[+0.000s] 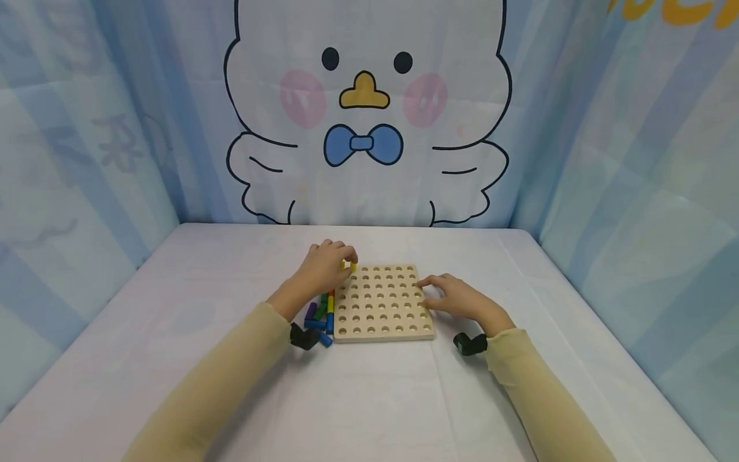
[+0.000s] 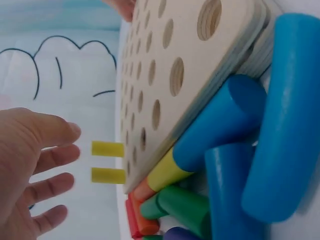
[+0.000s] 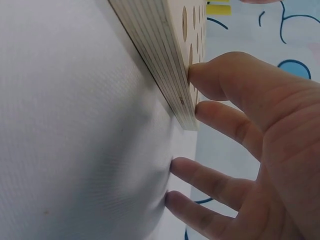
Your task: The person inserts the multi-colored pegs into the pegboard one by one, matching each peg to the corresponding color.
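A square wooden board (image 1: 383, 335) with rows of round holes lies flat on the table. Two yellow pegs (image 2: 107, 149) stand upright side by side at its far left corner. Close over them is my left hand (image 1: 324, 266); in the left wrist view its loosely bent fingers and thumb are apart from the pegs and hold nothing. My right hand (image 1: 460, 299) rests at the board's right side. In the right wrist view its thumb (image 3: 207, 75) touches the top edge, the index fingertip is right at the board, and two other fingers reach down to the tablecloth.
Along the board's left side lie loose pegs: several blue pegs (image 2: 285, 115), green pegs (image 2: 185, 207), a purple peg (image 1: 311, 312), another yellow peg (image 2: 170, 172), and orange and red pegs (image 2: 133, 217). A white cloth covers the table (image 1: 369, 398). Printed curtains (image 1: 190, 128) hang behind and beside it.
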Tool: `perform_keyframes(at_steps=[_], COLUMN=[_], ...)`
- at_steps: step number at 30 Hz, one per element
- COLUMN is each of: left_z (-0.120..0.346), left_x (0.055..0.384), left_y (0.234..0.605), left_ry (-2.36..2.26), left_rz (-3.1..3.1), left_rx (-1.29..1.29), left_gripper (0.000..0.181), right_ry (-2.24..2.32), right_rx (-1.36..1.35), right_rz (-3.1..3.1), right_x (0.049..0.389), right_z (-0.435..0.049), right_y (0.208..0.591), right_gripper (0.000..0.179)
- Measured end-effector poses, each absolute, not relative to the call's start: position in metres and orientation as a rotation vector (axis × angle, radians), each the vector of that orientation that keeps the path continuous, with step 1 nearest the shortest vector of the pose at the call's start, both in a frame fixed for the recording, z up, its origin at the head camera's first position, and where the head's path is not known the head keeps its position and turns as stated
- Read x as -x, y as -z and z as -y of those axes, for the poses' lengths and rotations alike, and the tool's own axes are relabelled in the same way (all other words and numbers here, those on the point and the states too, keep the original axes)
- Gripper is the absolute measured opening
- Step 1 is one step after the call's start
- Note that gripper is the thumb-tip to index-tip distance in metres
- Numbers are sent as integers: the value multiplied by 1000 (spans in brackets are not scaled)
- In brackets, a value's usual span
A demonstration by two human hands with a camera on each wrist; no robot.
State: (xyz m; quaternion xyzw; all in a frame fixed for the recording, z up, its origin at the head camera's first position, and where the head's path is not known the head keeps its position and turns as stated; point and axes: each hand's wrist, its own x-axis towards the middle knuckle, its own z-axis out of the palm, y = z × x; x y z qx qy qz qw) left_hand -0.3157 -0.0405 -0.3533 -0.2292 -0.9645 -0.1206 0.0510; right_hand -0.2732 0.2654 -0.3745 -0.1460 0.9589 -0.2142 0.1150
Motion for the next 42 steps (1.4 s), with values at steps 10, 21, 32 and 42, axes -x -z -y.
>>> perform_keyframes(at_steps=[10,21,32,42], left_z=[50,53,59,61], left_x=[293,279,284,283], left_y=[336,336,337,337], left_ry=[218,230,274,313], left_rz=[3237,3333,3385,3378], left_rx=[791,785,638,657], left_gripper=[9,13,29,18], right_ry=[615,642,636,639], right_rx=[422,389,387,385], right_rz=[-2806,-2800,-2814,-2811], right_x=[274,276,274,273], right_z=[-265,-266,-266,-264], right_y=[375,374,374,376], right_gripper=[51,52,51,51])
